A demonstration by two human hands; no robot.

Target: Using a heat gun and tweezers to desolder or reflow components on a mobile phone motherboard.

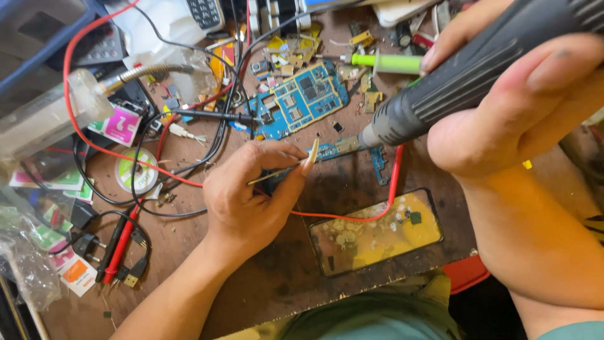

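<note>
The right hand (522, 107) is wrapped around the ribbed grey handle of a hot-air gun (453, 88), thumb laid along the top, so the barrel slopes down and to the left with its metal nozzle aimed at a small circuit board (336, 151) in the middle of the workbench (264, 283). That steep angle seems chosen to bring the nozzle tip close over one spot of the board rather than the whole piece.

The left hand (248, 201) rests its heel on the bench, probably for steadiness, and pinches slim tweezers (283, 170) between thumb and forefinger. Their tip reaches rightward to the small board's near-left edge, just beside the nozzle, seemingly to pin the board or pick at a part; whether the tip touches it I cannot tell.

A larger blue circuit board (302, 101) lies just beyond, set aside among loose metal shields and scraps. A red wire (352, 217) loops along the bench between the small board and a yellowish glass plate (377, 233) holding tiny chips, kept near the person within easy reach. Far right lies a green-handled tool (387, 63). To the left, a red probe and a black one (116, 242) lie with tangled cables, a round tape roll (135, 170) and coloured packets, pushed clear of the working spot.
</note>
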